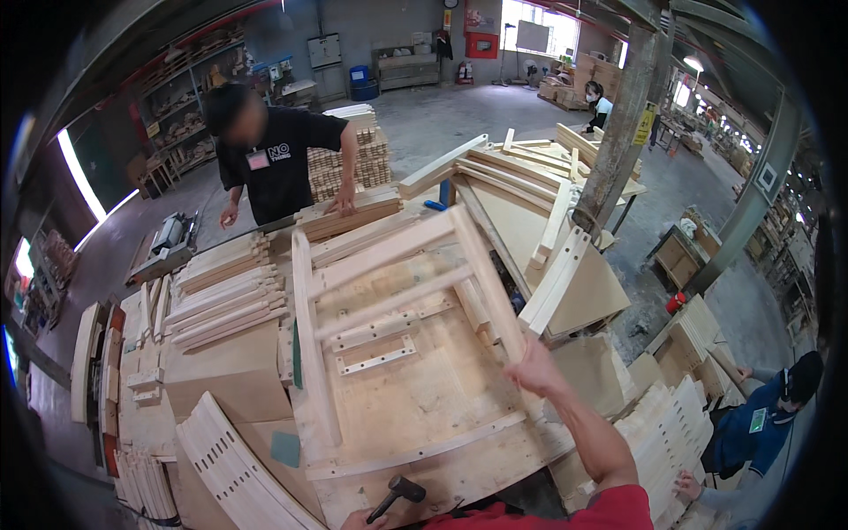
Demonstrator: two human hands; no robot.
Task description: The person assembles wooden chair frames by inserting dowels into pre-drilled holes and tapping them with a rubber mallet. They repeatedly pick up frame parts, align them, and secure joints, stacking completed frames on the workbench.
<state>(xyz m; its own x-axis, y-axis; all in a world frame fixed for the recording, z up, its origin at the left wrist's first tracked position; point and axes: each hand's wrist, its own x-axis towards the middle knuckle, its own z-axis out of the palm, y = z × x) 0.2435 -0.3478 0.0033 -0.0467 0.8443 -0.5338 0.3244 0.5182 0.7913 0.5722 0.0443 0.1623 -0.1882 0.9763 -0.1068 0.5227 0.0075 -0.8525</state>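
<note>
My right hand (535, 366) is closed round the lower end of one leg of a pale wooden frame (384, 259). Two long legs and two cross rails make up the frame, which is tilted and slightly blurred above the plywood worktop (424, 389). Low in the picture, my left hand (360, 520) grips the handle of a black mallet (406, 488), its head pointing away from me. A short drilled wooden strip (375, 354) lies on the worktop beneath the frame. Along the near side runs a longer wooden strip (415, 449).
Stacked slats (225, 291) and curved slotted boards (243, 464) lie to the left. A co-worker in a black shirt (283, 159) stands across, touching a wood stack. Another in blue (760, 424) works at right beside slotted boards (667, 442). A post (623, 124) rises behind the right-hand table.
</note>
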